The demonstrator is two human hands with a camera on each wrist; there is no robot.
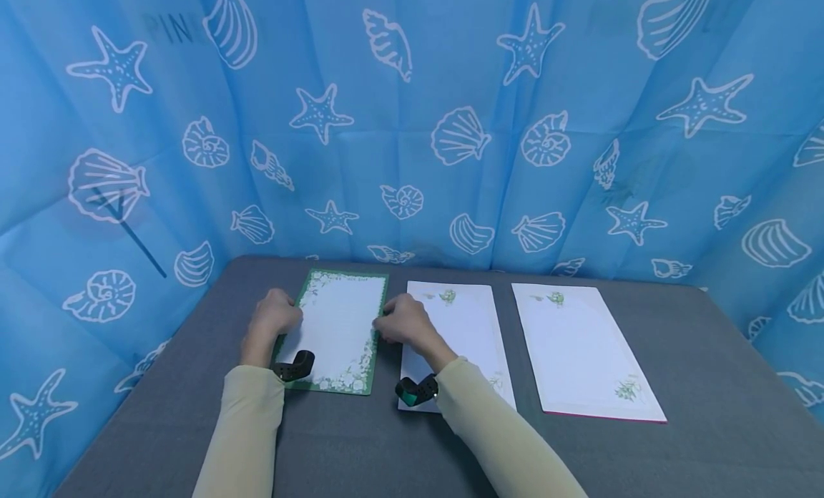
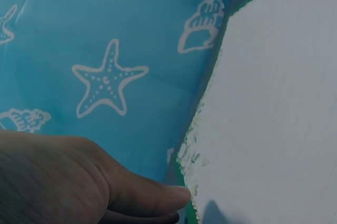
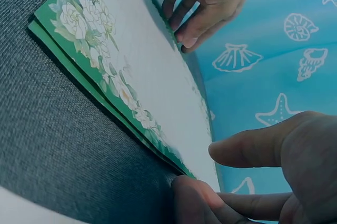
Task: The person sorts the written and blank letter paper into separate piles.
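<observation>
Green-bordered letter paper (image 1: 341,319) with white flowers lies on the table's left side. Two green layers of it (image 3: 121,110), slightly fanned apart, show along the near edge in the right wrist view. My left hand (image 1: 273,317) holds its left edge, the thumb tip (image 2: 176,197) right at the border. On the opposite edge, my right hand (image 1: 405,320) has its thumb (image 3: 242,147) over the paper and its fingers (image 3: 197,203) curled at the side. In the right wrist view my left hand (image 3: 213,2) appears across the sheet.
A white sheet with green sprigs (image 1: 460,323) lies in the middle, partly under my right forearm. A similar stack (image 1: 586,348) with a red lower edge lies farther right. The table wears a grey cloth (image 1: 341,441); a blue shell-print curtain (image 1: 399,162) hangs behind.
</observation>
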